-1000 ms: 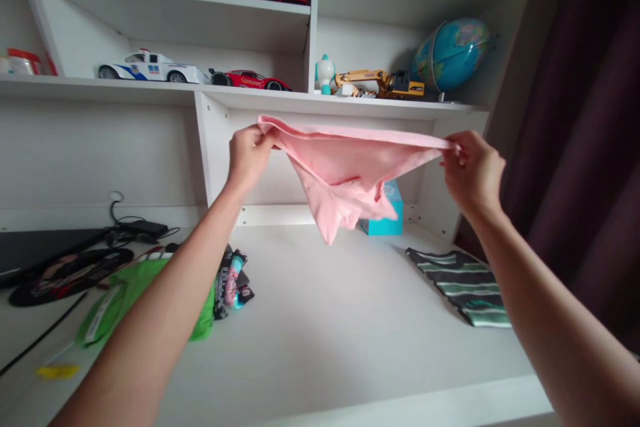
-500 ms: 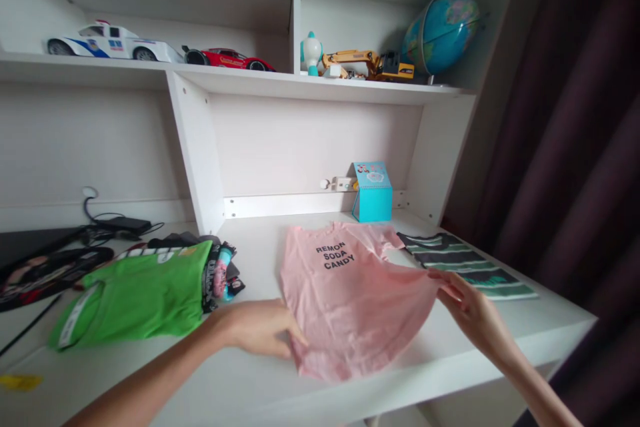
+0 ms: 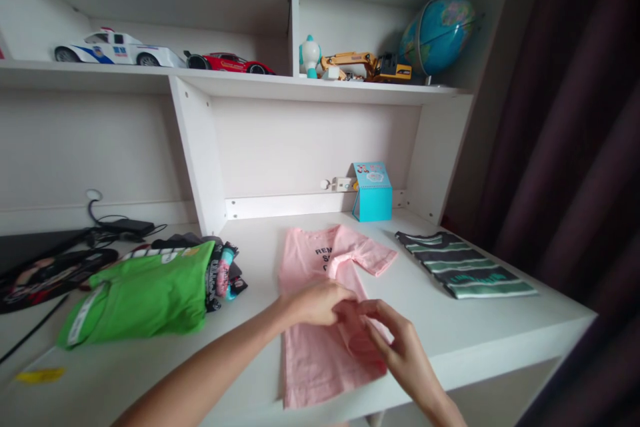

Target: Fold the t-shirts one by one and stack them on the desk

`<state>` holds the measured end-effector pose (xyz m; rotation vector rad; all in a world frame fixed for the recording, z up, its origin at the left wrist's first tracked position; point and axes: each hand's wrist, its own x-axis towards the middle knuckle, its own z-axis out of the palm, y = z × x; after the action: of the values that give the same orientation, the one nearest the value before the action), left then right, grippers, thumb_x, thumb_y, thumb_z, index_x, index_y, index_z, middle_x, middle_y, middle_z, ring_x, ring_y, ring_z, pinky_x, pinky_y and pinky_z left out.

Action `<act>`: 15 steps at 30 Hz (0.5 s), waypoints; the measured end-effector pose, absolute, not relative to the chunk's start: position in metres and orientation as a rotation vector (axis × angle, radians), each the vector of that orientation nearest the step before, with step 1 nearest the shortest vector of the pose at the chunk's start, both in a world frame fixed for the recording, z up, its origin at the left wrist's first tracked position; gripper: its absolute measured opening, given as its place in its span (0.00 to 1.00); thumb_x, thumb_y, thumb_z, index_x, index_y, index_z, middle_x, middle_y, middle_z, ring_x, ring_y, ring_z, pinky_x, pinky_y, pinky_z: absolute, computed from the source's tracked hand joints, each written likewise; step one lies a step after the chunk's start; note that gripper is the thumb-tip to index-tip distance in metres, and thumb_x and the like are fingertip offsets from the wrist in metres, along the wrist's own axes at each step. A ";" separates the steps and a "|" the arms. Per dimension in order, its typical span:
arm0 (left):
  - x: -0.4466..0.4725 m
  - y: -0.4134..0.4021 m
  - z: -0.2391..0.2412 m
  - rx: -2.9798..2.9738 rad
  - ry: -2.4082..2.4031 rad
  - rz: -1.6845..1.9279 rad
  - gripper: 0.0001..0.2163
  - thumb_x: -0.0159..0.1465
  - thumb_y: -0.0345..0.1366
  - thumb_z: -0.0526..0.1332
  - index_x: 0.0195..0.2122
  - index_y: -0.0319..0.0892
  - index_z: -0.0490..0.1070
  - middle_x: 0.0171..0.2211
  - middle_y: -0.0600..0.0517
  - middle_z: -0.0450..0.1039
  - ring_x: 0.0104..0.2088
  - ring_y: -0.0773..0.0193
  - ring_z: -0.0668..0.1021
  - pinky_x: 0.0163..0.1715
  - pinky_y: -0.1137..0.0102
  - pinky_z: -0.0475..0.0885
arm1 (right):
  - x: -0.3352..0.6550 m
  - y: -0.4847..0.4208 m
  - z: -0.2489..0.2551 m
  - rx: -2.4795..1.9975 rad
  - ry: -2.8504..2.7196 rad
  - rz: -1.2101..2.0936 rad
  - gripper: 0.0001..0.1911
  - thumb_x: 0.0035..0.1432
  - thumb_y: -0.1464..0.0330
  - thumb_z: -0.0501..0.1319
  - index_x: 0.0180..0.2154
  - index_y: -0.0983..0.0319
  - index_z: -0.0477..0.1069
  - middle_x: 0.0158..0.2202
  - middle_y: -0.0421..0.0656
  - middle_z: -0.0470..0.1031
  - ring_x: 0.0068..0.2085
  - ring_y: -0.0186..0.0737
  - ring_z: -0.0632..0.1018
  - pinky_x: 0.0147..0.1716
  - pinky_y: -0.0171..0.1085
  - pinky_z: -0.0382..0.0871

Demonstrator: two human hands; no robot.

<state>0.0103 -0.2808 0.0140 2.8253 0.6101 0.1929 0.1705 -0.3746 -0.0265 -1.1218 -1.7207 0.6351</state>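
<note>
A pink T-shirt [image 3: 310,360] lies on the white desk, its right side turned inward over the front so that part of the black lettering is covered. The sleeve on that side points out to the right. My left hand [image 3: 317,303] reaches across the middle of the shirt, closed on the folded fabric, its fingertips partly hidden. Close beside it, my right hand [image 3: 400,340] pinches the turned-over part near the lower right edge. The striped green and dark shirt [image 3: 465,267] lies folded flat to the right of both hands.
A green garment [image 3: 145,297] and several dark clothes are piled at left, near cables and a black adapter [image 3: 127,225]. Behind the shirt stands a turquoise desk calendar [image 3: 375,203]. Shelves above hold toy cars, a toy excavator [image 3: 373,67] and a globe [image 3: 443,33].
My right hand has brought the shirt's right side inward to the left, over the front. My left hand has moved from the lower left edge to the shirt's middle.
</note>
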 end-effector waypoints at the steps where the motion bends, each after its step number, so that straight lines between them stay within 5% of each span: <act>1: 0.007 -0.279 0.011 2.851 0.613 0.198 0.09 0.51 0.22 0.56 0.30 0.42 0.69 0.29 0.54 0.73 0.32 0.65 0.74 0.33 0.74 0.66 | 0.174 -0.376 -0.035 -1.170 -1.715 0.605 0.09 0.59 0.63 0.51 0.38 0.60 0.66 0.39 0.45 0.71 0.42 0.40 0.72 0.43 0.37 0.66; 8: 0.004 -0.277 0.022 2.780 0.869 0.423 0.09 0.56 0.28 0.54 0.19 0.40 0.59 0.21 0.56 0.63 0.22 0.71 0.67 0.24 0.76 0.58 | 0.171 -0.373 -0.077 -1.514 -1.742 0.252 0.35 0.45 0.71 0.59 0.56 0.65 0.53 0.48 0.50 0.67 0.48 0.48 0.67 0.47 0.45 0.64; 12: 0.000 -0.283 0.056 2.673 0.806 0.520 0.13 0.56 0.31 0.55 0.17 0.41 0.52 0.19 0.59 0.55 0.20 0.73 0.60 0.21 0.76 0.54 | 0.173 -0.367 -0.073 -1.592 -1.699 0.146 0.15 0.51 0.71 0.53 0.42 0.63 0.67 0.35 0.47 0.71 0.37 0.44 0.71 0.37 0.40 0.66; 15: -0.016 -0.295 0.089 2.546 0.803 0.694 0.10 0.59 0.36 0.55 0.22 0.40 0.59 0.20 0.59 0.55 0.22 0.72 0.61 0.22 0.76 0.56 | 0.181 -0.366 -0.064 -1.626 -1.695 0.203 0.08 0.52 0.71 0.50 0.26 0.60 0.66 0.24 0.41 0.68 0.28 0.39 0.70 0.30 0.36 0.64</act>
<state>-0.0158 -0.2950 0.0889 2.5460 0.8028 0.6941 0.1815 -0.3659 -0.0642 -1.6265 -1.6946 0.2029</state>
